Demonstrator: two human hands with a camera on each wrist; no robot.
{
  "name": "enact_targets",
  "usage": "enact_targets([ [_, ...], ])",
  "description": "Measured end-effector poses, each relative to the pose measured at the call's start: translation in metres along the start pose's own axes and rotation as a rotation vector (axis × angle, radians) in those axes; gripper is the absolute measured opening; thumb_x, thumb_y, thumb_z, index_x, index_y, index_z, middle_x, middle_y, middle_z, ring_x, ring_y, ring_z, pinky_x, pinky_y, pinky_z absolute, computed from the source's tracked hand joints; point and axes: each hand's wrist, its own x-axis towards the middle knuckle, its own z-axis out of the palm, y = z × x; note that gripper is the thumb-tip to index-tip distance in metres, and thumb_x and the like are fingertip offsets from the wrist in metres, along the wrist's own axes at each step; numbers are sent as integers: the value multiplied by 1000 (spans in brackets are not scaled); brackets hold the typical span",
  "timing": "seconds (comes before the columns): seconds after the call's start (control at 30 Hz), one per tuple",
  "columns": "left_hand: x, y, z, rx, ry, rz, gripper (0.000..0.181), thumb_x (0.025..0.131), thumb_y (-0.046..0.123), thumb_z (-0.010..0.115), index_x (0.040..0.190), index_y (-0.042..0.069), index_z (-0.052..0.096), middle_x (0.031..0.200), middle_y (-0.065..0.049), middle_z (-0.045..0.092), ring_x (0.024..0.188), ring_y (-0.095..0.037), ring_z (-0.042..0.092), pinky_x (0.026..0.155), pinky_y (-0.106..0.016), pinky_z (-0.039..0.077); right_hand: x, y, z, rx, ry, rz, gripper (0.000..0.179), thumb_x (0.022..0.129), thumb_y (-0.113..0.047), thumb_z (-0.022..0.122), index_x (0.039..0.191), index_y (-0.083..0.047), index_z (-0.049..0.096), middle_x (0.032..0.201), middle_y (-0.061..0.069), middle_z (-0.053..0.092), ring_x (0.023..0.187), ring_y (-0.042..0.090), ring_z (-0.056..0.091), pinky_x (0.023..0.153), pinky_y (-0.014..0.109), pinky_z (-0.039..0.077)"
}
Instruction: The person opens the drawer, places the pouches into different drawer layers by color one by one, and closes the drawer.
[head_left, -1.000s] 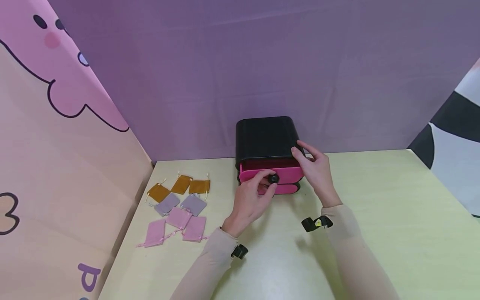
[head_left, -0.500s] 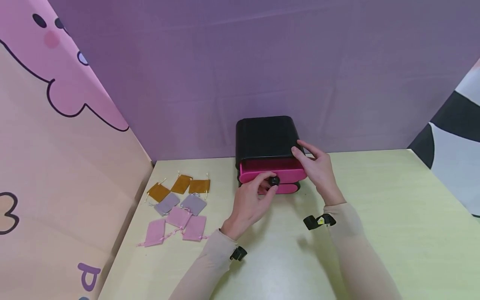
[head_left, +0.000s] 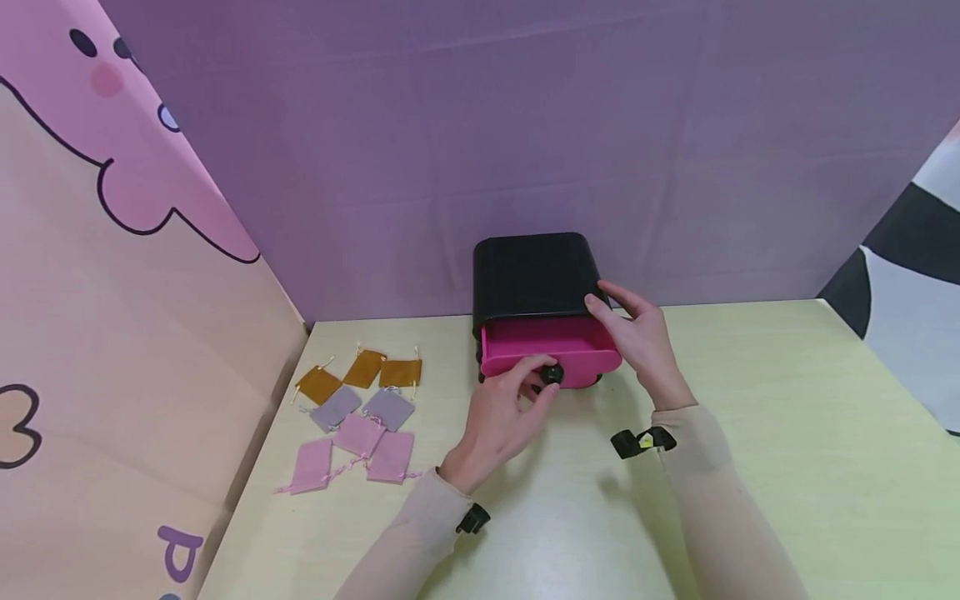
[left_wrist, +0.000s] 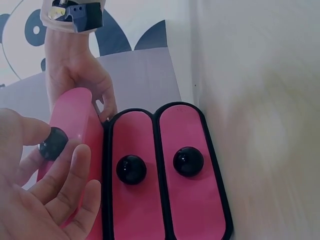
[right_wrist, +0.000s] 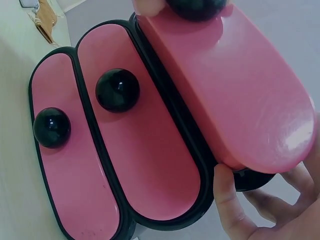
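Since half a second ago the pink top drawer point(head_left: 588, 367) has slid farther out of the black cabinet point(head_left: 534, 275), toward the near edge of the table point(head_left: 787, 442), and the left hand point(head_left: 495, 421) has come along with it.

Near the table's left edge lie brown pouches point(head_left: 401, 373) on the far side, grey pouches point(head_left: 388, 408) in the middle and pink pouches point(head_left: 311, 466) nearest; where they overlap, some corners and cords are hard to make out.

The left hand reaches in from the near edge, its thumb and finger pinching the drawer's black knob point(head_left: 552, 374) and partly covering it. Its sleeve is cut off below, and in the right wrist view only a fingertip or two show at the top.

The cabinet stands against the middle of the table's far edge. The rear of the top drawer is hidden under its roof. From the head, the drawer and hand mostly hide the middle drawer point(left_wrist: 136, 205) and bottom drawer point(left_wrist: 195, 205); the wrist views show both pushed in.

Farthest right, the right hand point(head_left: 639, 342) holds the cabinet's right front edge, wrist angled inward, thumb and fingers bent round it; some fingers are hidden behind the cabinet.
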Motion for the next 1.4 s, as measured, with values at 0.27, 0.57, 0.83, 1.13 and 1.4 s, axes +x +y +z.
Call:
enact_targets([
  [0.27, -10, 5, -4, 0, -28, 17, 34, 103, 27, 70, 136, 25, 68, 99, 5, 80, 81, -2, 73, 69, -17, 49, 0, 1, 0, 7, 0, 2, 66, 102, -49, 67, 159, -18, 52, 169, 7, 44, 161, 31, 33, 126, 59, 33],
  [0.57, -18, 9, -6, 23, -44, 22, 35, 102, 28, 70, 138, 26, 67, 102, 6, 80, 82, -1, 71, 72, -16, 51, -1, 1, 2, 23, 21, 10, 66, 101, -49, 69, 158, -19, 54, 167, 6, 47, 158, 28, 38, 125, 54, 38],
  [0.83, -25, 10, -6, 23, -52, 29, 36, 102, 27, 71, 138, 24, 68, 102, 4, 81, 82, -5, 73, 70, -17, 49, -1, 3, 3, 28, 15, 11, 66, 103, -49, 66, 160, -20, 51, 169, 6, 44, 154, 34, 44, 122, 56, 42],
  [1.13, -33, 9, -4, 19, -50, 77, 33, 102, 23, 72, 134, 23, 69, 104, 4, 82, 81, -8, 75, 66, -18, 52, -1, 2, 4, 21, 27, 11, 66, 102, -52, 67, 159, -22, 53, 168, 5, 46, 148, 34, 51, 120, 55, 43],
  [1.4, -35, 8, -2, 13, -48, 62, 32, 101, 21, 72, 133, 24, 70, 106, 3, 83, 77, -8, 76, 66, -15, 49, -1, 4, 5, 22, 35, 1, 65, 101, -51, 67, 158, -22, 54, 168, 5, 46, 149, 33, 51, 120, 54, 43],
])
